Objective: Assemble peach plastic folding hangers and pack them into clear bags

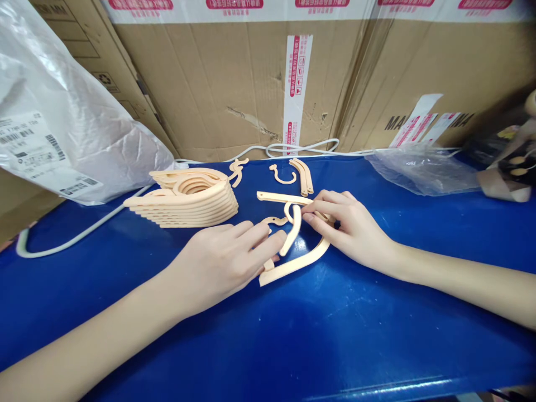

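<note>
Beige plastic folding-hanger parts lie between my two hands on a blue table. My left hand [240, 254] is closed, its fingertips curled around hanger pieces, with a short curved piece [292, 231] at the index finger. My right hand [354, 223] pinches near the end of a long hanger arm [278, 197], thumb and fingers together. Below both sets of fingers runs a bent hanger arm [299, 263]. A small hook part [275, 221] shows between the hands. My fingers hide where these pieces meet.
A neat stack of folded hangers [196, 206] stands at left. Farther back lie a loose hook [285, 177], several hanger arms [302, 177] and small parts [237, 170]. Cardboard boxes [234, 84], a white cable [84, 240], a white plastic package [62, 111] and a clear bag [422, 173] surround them.
</note>
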A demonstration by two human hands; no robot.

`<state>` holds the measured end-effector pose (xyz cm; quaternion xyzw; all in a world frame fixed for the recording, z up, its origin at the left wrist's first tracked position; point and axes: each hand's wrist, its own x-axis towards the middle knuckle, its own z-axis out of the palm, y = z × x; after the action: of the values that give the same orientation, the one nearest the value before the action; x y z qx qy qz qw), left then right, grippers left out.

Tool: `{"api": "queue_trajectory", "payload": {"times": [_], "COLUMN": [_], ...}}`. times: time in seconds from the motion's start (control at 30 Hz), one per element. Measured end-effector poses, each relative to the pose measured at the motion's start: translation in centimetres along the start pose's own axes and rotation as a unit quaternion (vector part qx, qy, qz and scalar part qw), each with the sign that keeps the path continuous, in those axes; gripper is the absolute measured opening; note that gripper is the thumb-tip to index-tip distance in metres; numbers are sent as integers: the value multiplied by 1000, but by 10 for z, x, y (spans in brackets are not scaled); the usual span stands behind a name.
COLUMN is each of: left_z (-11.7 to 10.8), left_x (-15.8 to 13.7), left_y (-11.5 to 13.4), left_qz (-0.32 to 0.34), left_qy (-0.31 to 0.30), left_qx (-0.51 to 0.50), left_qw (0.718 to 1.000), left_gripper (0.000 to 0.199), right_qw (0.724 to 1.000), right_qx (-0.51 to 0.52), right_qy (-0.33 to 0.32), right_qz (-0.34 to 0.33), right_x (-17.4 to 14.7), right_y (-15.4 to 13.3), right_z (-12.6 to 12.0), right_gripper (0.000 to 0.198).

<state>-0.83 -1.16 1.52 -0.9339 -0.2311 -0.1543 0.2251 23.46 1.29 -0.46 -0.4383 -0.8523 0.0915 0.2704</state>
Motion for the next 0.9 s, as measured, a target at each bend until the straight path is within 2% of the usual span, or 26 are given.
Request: {"api": "queue_trajectory", "payload": {"times": [0.37, 0.53, 0.7, 0.9], "left_z": [7, 7, 6, 2], "left_x": [-3, -1, -2, 0], "left_y": [3, 4, 4, 3], "left_qz": [34, 26, 19, 1], "left_qy": [-25, -29, -53, -28], "left_qx": [-63, -118, -200, -176], "left_qw": [997, 992, 978, 984], "left_gripper": [33, 27, 46, 21], "right_qw": [1000, 1000, 1000, 993], "right_qx": [7, 7, 3, 41], "right_qy": [3, 3, -4, -63], "right_qz": [13, 16, 5, -88], "right_x": [0, 0, 1, -1], "right_y": [0, 0, 2, 2], "right_z": [0, 0, 1, 1], "right_gripper": [21, 20, 21, 24]}}
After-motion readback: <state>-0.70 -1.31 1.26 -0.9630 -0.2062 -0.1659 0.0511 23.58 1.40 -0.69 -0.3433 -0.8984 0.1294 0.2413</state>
